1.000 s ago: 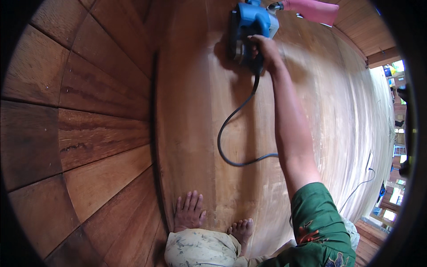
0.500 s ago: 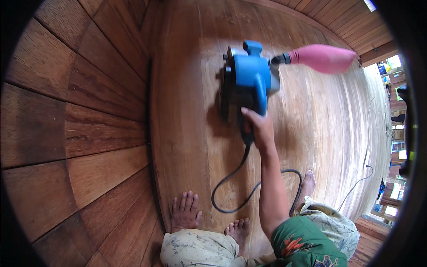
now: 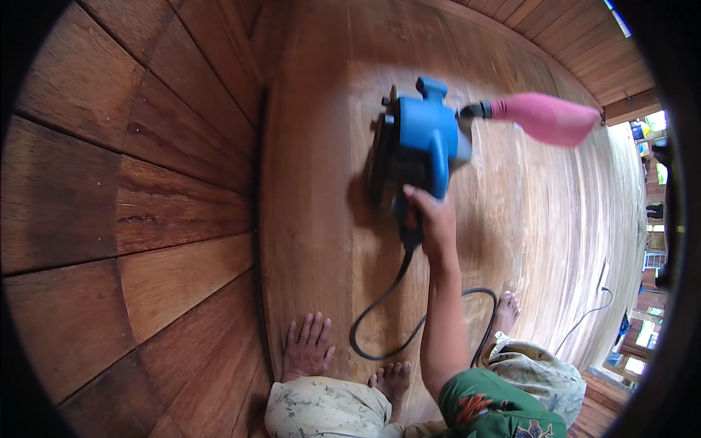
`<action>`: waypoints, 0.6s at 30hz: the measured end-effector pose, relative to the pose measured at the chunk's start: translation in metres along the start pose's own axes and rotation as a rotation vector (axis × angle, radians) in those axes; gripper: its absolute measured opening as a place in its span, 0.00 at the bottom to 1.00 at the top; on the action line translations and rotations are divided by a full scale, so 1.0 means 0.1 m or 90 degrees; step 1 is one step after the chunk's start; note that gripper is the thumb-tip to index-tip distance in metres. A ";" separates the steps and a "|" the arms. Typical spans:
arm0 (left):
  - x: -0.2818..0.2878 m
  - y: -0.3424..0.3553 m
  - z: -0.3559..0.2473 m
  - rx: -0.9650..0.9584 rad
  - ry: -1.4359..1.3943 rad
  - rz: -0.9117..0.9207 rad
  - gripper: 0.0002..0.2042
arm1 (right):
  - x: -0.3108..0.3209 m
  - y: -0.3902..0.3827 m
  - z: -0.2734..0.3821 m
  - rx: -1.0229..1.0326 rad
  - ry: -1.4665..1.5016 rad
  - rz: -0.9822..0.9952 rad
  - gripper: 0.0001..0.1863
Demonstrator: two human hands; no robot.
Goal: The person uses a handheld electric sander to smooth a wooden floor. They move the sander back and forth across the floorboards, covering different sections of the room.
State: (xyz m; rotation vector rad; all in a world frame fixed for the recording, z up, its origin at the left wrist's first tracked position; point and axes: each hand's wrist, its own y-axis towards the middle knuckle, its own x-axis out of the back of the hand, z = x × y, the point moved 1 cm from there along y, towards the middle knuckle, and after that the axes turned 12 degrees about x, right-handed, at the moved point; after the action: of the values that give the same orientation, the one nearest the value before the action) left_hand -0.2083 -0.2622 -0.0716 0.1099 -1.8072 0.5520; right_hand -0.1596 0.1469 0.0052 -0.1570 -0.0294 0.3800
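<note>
My right hand point(image 3: 435, 219) is wrapped round the rear handle of a blue belt sander point(image 3: 427, 135), which rests on the wooden floor point(image 3: 307, 219). A pink dust bag point(image 3: 546, 118) sticks out from the sander's right side on a black spout. From the handle a black power cord point(image 3: 358, 328) loops back over the boards toward my right leg. My left hand point(image 3: 307, 347) lies flat on the floor near the wall, fingers spread, holding nothing. The sander's underside is hidden.
A wall of wooden panels point(image 3: 186, 204) rises close on the left. My bare feet point(image 3: 391, 381) are on the boards near me. A thin cable point(image 3: 584, 299) runs across the floor at right. Plank walling point(image 3: 540, 36) stands at the far side.
The view has shifted a little, so the sander, dust bag and my right hand appear slightly lower and farther right. My left hand stays planted on the floor.
</note>
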 end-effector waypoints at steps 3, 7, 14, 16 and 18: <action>0.02 0.00 0.00 -0.001 -0.003 -0.006 0.40 | -0.11 0.88 -0.03 0.033 0.018 0.034 0.13; 0.01 0.00 0.01 -0.005 -0.031 -0.009 0.41 | -0.37 2.09 0.03 0.032 0.025 0.073 0.11; 0.04 0.02 0.01 0.000 -0.083 0.017 0.39 | -0.82 3.17 0.22 0.047 -0.004 0.103 0.06; 0.06 0.02 0.00 0.005 -0.064 0.022 0.39 | -0.91 3.28 0.23 0.054 -0.008 0.120 0.06; 0.07 0.01 0.00 0.009 -0.040 0.027 0.39 | -0.98 3.34 0.22 0.060 0.000 0.120 0.06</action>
State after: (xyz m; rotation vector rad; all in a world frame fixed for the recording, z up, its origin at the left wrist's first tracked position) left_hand -0.2108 -0.2598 -0.0653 0.0996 -1.8702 0.5972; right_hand -0.3748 0.4198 -0.0261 -0.0664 0.0038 0.5677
